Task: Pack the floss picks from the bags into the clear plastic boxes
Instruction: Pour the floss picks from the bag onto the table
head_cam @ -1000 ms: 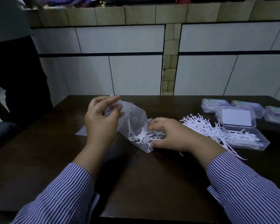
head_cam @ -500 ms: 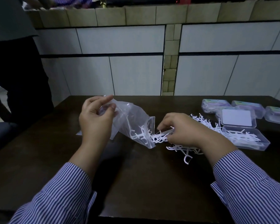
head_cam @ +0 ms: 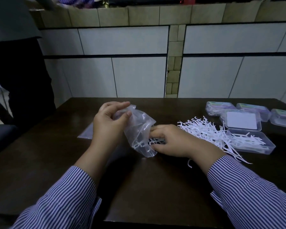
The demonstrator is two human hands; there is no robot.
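Labels on closed boxes unreadable

so the bag sits mid surface between both hands, left hand at its top, right hand at its mouth. loose floss picks are piled just right of that, spilling into the open box. closed boxes line up behind it, flat bag behind the left hand

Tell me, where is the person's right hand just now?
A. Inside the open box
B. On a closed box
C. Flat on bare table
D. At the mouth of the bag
D: the right hand reaches into the mouth of the bag, which the left hand holds up.
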